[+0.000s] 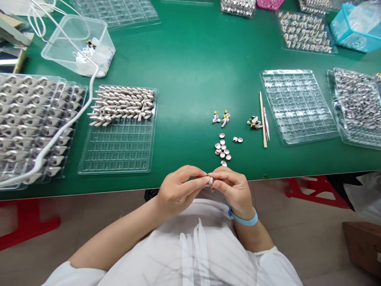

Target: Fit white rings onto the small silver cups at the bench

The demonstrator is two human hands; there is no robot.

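Observation:
My left hand (178, 188) and my right hand (230, 186) meet at the near edge of the green table (190, 59), fingertips pinched together on one small white earbud part (210, 180). A blue band circles my right wrist. Just beyond my fingers lies a cluster of small round silver caps (222, 150). Further out lie loose white earbud pieces with yellow tips (222, 118) and another pair (254, 122). A thin wooden stick (263, 119) lies beside them.
A clear tray (119, 151) half filled with white earbud stems sits left of centre; a fuller tray (32, 123) with a white cable across it lies far left. An empty clear tray (297, 105) and filled trays stand right. A clear tub (79, 43), blue basket (354, 28) at back.

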